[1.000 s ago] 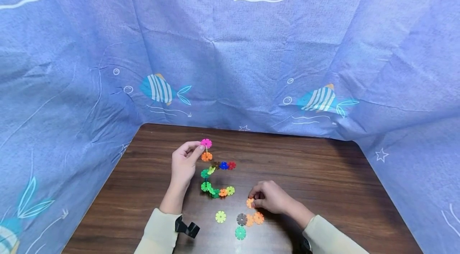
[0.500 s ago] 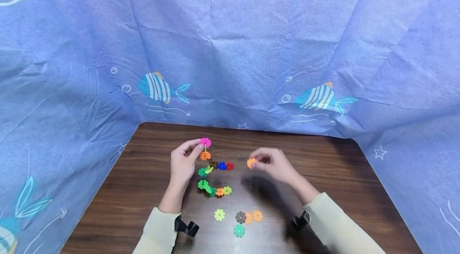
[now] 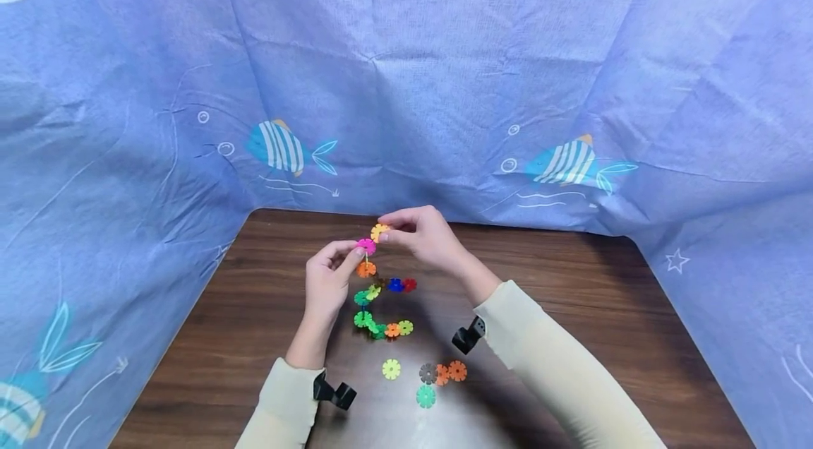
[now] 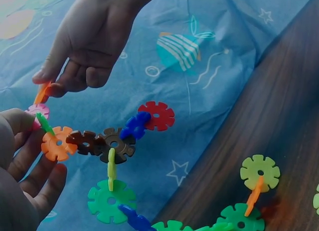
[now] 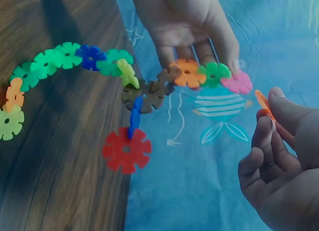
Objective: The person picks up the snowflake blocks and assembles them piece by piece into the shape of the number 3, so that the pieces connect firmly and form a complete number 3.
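L hand pinches pink disc of chain, R hand pinches orange disc; prob. light, stiff plastic, best held by edge.

Left hand, lower left, pinches pink notched plastic disc at one end of multicoloured disc chain; right hand, upper left, pinches orange notched disc just above. Brown wood-grain table right.

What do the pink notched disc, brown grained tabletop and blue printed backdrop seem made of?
Pink notched disc: probably smooth plastic; even colour, crisp notches.
Brown grained tabletop: wood or laminate, glossy; streaks, glare.
Blue printed backdrop: likely matte fabric; creases, folds.
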Motion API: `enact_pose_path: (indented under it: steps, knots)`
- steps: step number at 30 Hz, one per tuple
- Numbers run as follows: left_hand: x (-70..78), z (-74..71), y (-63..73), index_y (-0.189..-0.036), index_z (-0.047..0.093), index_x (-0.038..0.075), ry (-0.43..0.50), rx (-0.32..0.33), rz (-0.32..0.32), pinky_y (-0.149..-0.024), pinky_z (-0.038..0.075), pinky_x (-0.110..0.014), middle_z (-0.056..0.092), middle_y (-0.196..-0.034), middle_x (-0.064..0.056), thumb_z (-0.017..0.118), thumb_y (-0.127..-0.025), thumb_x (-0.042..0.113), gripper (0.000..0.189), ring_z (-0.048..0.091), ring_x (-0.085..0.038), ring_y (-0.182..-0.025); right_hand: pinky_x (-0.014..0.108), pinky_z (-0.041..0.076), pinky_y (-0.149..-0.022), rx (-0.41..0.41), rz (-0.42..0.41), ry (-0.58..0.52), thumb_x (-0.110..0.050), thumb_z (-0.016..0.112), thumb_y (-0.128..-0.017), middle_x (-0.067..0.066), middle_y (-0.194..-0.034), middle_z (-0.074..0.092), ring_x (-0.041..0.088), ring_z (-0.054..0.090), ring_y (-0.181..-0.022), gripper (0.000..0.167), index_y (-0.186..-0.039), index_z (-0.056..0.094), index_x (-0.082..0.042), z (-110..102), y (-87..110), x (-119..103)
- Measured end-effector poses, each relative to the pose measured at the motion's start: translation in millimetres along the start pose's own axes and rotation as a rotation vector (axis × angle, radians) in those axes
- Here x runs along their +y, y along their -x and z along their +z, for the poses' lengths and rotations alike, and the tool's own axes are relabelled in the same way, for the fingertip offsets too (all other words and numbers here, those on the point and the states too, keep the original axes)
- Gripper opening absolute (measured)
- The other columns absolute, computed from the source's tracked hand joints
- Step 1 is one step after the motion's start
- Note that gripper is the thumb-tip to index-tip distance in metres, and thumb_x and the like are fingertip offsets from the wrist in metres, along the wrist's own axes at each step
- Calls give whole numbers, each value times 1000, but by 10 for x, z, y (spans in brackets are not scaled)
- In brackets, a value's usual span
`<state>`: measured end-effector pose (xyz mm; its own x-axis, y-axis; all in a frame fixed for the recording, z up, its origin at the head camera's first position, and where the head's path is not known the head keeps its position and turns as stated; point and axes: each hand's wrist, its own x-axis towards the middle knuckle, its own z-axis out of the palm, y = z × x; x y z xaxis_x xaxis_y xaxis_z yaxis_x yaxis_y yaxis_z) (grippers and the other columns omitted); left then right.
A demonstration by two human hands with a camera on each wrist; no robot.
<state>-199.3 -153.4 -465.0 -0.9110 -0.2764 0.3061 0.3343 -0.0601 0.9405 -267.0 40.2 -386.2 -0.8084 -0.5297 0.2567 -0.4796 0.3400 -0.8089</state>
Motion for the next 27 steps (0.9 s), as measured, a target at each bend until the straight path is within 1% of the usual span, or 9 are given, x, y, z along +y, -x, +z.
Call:
enact_pose_path:
  steps: [3,7,9,14,18,21,23,25,27]
  knots:
    - [3,7,-3,-103,75,-5,-7,-5,2,-62,53,-21,73,-86,1,76,-93,7,16,62,-12,-73,29,59,-77,-6,13,28,-27,80,-91,1,-105,78,10,71,-90,30,-116,78,-10,26,-8,-22]
    - [3,12,-8,-102,75,-5,6,1,-7,-64,55,-22,74,-86,2,77,-93,9,18,64,-12,-75,29,59,-77,-5,33,47,-27,80,-91,1,-105,79,10,70,-90,29,-114,79,-11,29,-2,-47]
    - [8,13,-6,-102,75,-5,-15,10,-4,-64,55,-22,74,-86,0,77,-92,10,17,64,-12,-74,28,59,-77,-8,43,43,-27,80,-91,1,-104,79,10,71,-90,29,-114,79,-10,30,-3,-46]
    - [9,16,6,-101,77,-3,-96,30,16,-61,52,-20,74,-90,-16,77,-92,7,13,61,-13,-73,29,59,-75,-53,47,10,-27,80,-92,1,-102,79,12,71,-88,32,-118,78,-9,25,4,-37]
    - [25,40,14,-102,75,-7,-121,29,8,-63,53,-19,73,-95,-27,75,-92,2,13,62,-9,-74,39,61,-72,-75,68,-32,-24,79,-92,1,-95,79,25,73,-83,29,-117,78,-8,22,9,-36]
    - [131,76,46,-101,75,-9,-131,19,5,-64,54,-20,72,-95,-30,73,-93,0,12,63,-9,-73,49,62,-74,-77,90,-101,-21,79,-92,4,-93,79,33,75,-83,27,-113,78,-5,31,12,-33]
    - [223,103,75,-100,75,-9,-143,16,17,-63,53,-19,72,-93,-29,73,-93,-1,12,62,-10,-72,49,63,-77,-75,93,-124,-19,79,-91,6,-93,79,31,77,-84,26,-112,78,-4,43,12,-28]
    - [299,127,102,-99,75,-9,-157,15,34,-62,52,-19,72,-91,-29,73,-93,-1,11,61,-9,-71,45,63,-77,-69,82,-90,-20,80,-90,4,-94,79,23,77,-84,25,-110,79,-4,54,15,-26]
    - [329,141,112,-98,75,-9,-164,19,48,-60,50,-18,72,-90,-28,74,-92,-1,10,60,-8,-70,37,62,-75,-62,65,-39,-22,81,-90,2,-94,79,15,76,-83,25,-109,79,-6,63,19,-27]
